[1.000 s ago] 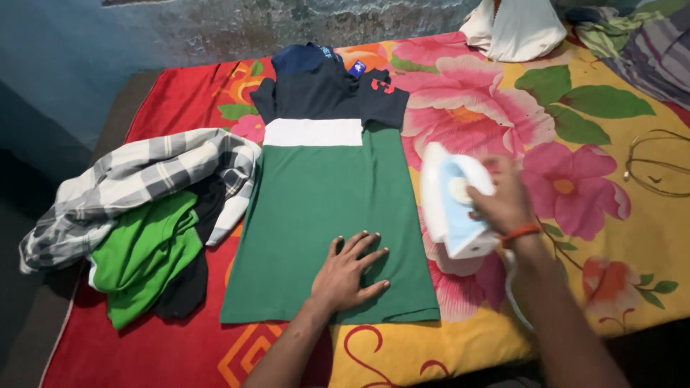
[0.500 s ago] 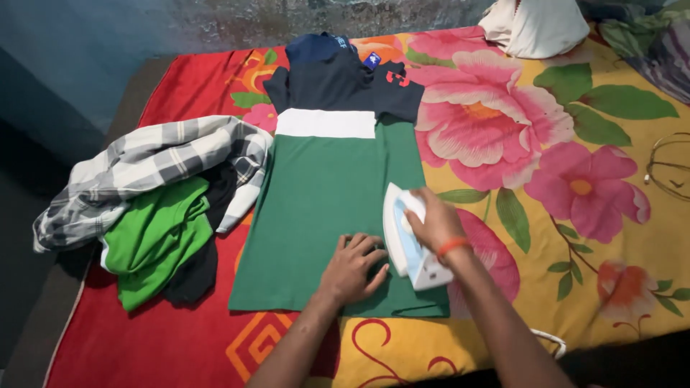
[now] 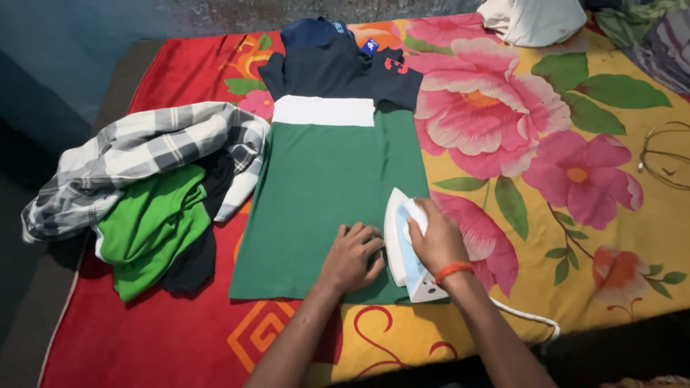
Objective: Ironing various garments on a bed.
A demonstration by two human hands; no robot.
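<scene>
Your right hand (image 3: 431, 241) was closed around the handle of the white and pale-blue iron (image 3: 404, 244), which sat on the lower right part of the green, white and navy shirt (image 3: 323, 179), near its right side edge and close to the hem. Your left hand (image 3: 352, 257) lay just beside the iron on its left, palm down with fingers curled, pressing the green cloth and gripping nothing. The shirt lay flat on the flowered bedspread (image 3: 575, 129), its long axis running away from you, collar at the far end and hem nearest your arms. The iron pointed along that same line, nose away from you, so most of the unpressed green stretched ahead of it and to its left. To the shirt's left, a heap of clothes (image 3: 144, 194), checked cloth over bright green, touched its side edge. On the right the bedspread gave open room, and the iron's white cord (image 3: 528, 320) trailed over the near edge of the bed.
</scene>
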